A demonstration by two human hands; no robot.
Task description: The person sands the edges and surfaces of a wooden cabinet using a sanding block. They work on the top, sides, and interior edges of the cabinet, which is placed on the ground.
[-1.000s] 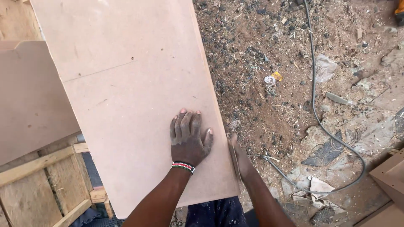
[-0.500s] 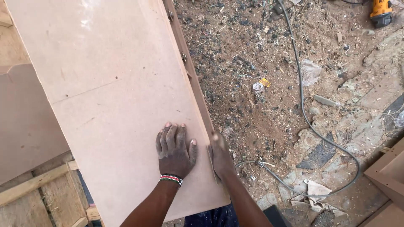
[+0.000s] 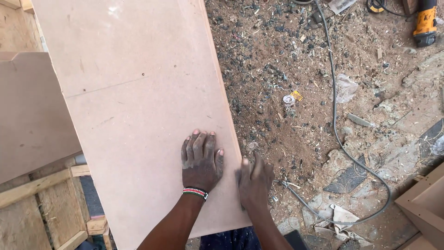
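Under the left hand (image 3: 200, 159) lies one big pale board (image 3: 138, 115), and that hand is pressed flat on it, palm down, fingers spread and pointing away from the person, a beaded band at the wrist. Just beside it, the right hand (image 3: 255, 181) sits on the board's right long edge, fingers curled over the edge so it grips there; how far they wrap under cannot be seen. Both hands are near the board's close end, so nearly all of the board stretches away ahead of them, its long axis running up and slightly leftward from the person. The left hand is the one further onto the face; the right only has the rim. Off to the left, a second darker board (image 3: 32, 115) lies beside a wooden frame (image 3: 32, 190). Right of the hands, one grey cable (image 3: 334, 115) snakes over sawdust-strewn ground (image 3: 286, 60), and furthest off, one yellow power tool (image 3: 424, 21) lies at the corner.
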